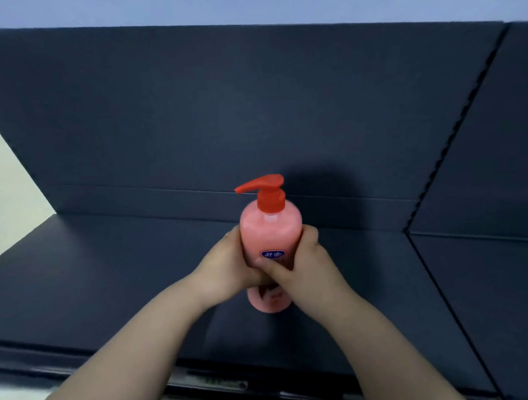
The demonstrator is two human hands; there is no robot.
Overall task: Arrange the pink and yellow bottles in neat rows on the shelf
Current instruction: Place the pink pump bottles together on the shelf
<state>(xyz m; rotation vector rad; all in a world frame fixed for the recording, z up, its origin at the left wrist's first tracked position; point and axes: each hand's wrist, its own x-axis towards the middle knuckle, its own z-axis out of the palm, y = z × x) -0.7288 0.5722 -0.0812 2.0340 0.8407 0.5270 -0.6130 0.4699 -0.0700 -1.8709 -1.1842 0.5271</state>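
A pink bottle [269, 229] with a red pump top stands upright near the middle of a dark grey shelf [110, 280]. The pump's spout points left. My left hand [226, 270] wraps the bottle's left side. From the right, my right hand [304, 264] clasps it, the thumb lying across the blue label. Both hands cover the bottle's lower middle, and its base shows below them. No yellow bottle is in view.
The shelf's dark back panel [223, 111] rises behind the bottle. A notched upright post [452, 139] divides this bay from another dark shelf section [484, 282] on the right. The shelf's front rail [203, 378] runs along the bottom. A pale wall [8, 184] shows at left.
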